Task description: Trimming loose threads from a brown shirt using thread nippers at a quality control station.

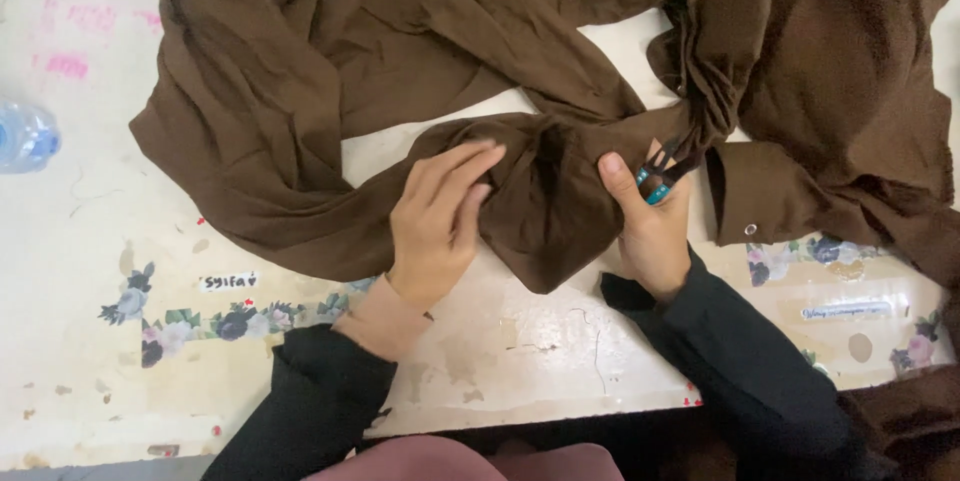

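The brown garment (560,51) lay crumpled across the worn white table (90,241), and a bunched fold of it sat between your two hands near the front edge. Your left hand (437,226) rested flat on that fold, fingers nearly straight and pressing, gripping nothing. Your right hand (650,231) was closed on the cloth at the fold's other end, with a small blue and black tool (655,181) clamped between thumb and fingers. What kind of tool it was, I could not tell.

With the tool held so close against gathered cloth, I judged its tip might snag or nick a layer beneath that you could not see. To your left, a small white handwritten label (227,282) was stuck above a strip of floral stickers (190,321). A longer pale label (845,310) sat to your right. A clear plastic bottle (25,136) lay at the table's left edge.
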